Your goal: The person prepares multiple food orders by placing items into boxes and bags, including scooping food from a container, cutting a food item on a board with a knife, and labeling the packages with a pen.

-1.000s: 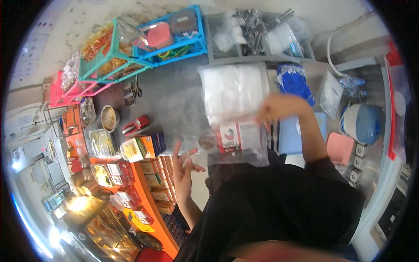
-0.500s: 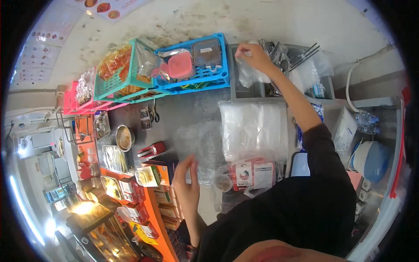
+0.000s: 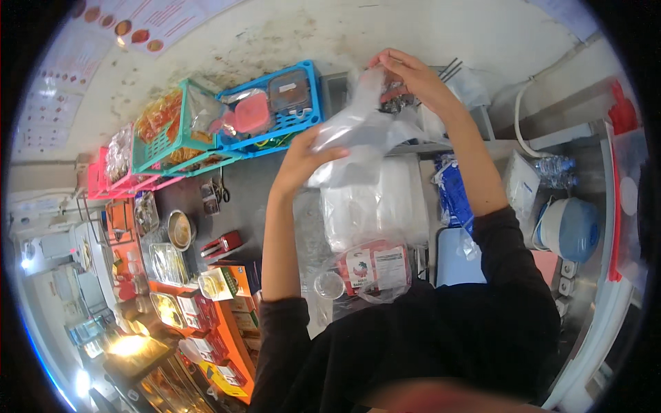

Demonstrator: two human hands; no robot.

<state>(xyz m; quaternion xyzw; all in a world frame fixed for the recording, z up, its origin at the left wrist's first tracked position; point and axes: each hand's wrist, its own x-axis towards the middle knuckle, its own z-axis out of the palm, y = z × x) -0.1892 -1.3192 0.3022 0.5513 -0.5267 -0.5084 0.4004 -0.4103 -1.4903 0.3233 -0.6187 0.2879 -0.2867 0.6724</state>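
Observation:
A thin, see-through plastic bag [image 3: 361, 134] stretches between my two hands above the metal counter. My left hand [image 3: 306, 162] grips its left side, thumb over the plastic. Up by the wall, my right hand [image 3: 410, 74] has its fingers closed on the bag's upper end. The bag hangs over part of a grey divided bin [image 3: 335, 89] and the upper edge of a flat stack of clear plastic bags [image 3: 375, 213]. Dark wrapped cutlery [image 3: 399, 103] shows in the bin beneath my right hand.
Left of the bin stand a blue basket [image 3: 317, 96] with lidded tubs, a green basket [image 3: 158, 148] and a pink basket [image 3: 100, 182]. Nearer me lie a red-labelled pouch [image 3: 375, 268], a stapler [image 3: 220, 244], scissors [image 3: 222, 189] and a metal bowl [image 3: 181, 230]. A blue pack [image 3: 451, 193] lies right.
My right hand has lifted the plastic bag out of the grey bin. My left hand has come up from the near side of the counter and taken hold of the bag.

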